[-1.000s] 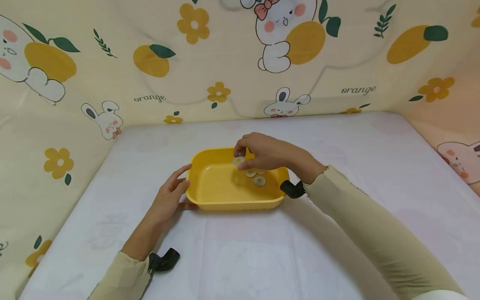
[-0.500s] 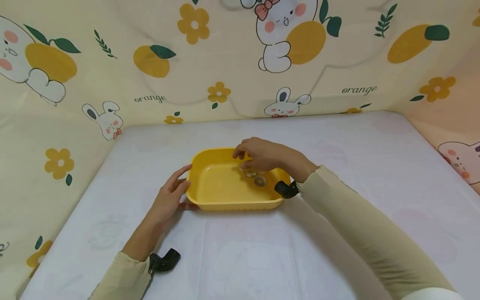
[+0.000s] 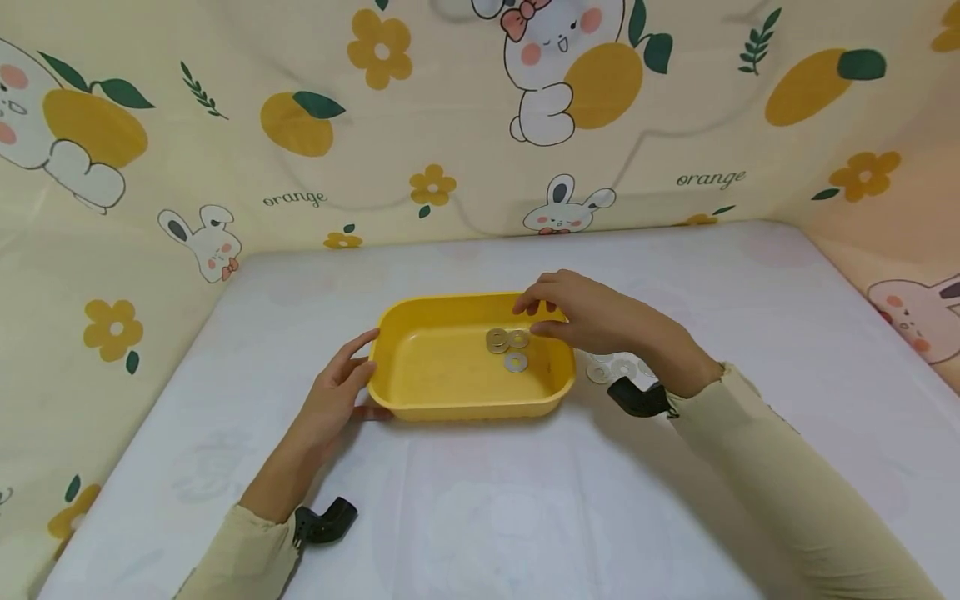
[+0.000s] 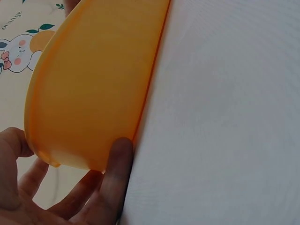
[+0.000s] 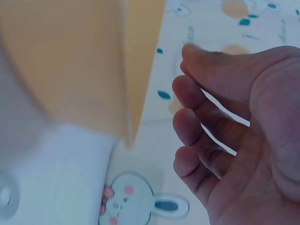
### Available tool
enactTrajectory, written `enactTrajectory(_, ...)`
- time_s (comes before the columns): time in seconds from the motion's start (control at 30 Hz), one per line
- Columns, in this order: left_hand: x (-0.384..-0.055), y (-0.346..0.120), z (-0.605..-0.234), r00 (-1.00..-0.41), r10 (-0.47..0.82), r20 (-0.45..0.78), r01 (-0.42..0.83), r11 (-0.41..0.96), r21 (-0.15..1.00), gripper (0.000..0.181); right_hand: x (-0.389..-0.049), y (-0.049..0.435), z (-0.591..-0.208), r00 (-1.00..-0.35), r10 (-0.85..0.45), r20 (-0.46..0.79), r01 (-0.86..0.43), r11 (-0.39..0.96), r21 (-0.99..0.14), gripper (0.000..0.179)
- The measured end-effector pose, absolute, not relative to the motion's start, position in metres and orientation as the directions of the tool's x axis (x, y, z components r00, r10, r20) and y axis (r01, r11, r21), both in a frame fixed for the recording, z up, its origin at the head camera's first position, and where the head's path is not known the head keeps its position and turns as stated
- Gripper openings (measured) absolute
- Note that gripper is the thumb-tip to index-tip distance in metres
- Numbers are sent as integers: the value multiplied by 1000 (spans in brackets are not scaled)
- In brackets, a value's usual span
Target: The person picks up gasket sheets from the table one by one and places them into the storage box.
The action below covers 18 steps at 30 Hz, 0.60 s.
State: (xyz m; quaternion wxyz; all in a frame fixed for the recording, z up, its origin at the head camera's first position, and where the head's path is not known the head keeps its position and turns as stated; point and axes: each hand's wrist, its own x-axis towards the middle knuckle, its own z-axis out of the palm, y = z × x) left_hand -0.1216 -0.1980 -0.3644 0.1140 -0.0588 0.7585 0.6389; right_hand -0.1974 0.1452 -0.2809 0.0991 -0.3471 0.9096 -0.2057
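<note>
Free passage runs over the tabletop (image 3: pixel 465 500) before the yellow tray (image 3: pixel 442 358) and down into its left half. The tray's walls (image 3: pixel 480 412) bar low entry; the left hand (image 3: pixel 333 385) obstructs the left end, the right hand (image 3: pixel 585 312) the right rear corner.

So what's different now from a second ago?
The right hand has let go of the ring it pinched, which now seems to lie atop another in the tray, and moved right, to the tray's right end. Rings lying right of the tray, hidden before, now show. The left hand stays against the left end; the tray hasn't visibly moved.
</note>
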Motion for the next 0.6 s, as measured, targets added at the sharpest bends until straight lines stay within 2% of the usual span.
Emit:
enactTrajectory(0.37, -121, -198, -366, -964, 55, -260, -247, 173, 953, 47, -179, 219, -286, -819, -573, -27, -516, 755, -405, 33)
enactTrajectory(0.6, -122, -199, -366, -966, 52, -253, -241, 176, 955, 47, -184, 252, -297, -843, -534, -61, -467, 784, -408, 37)
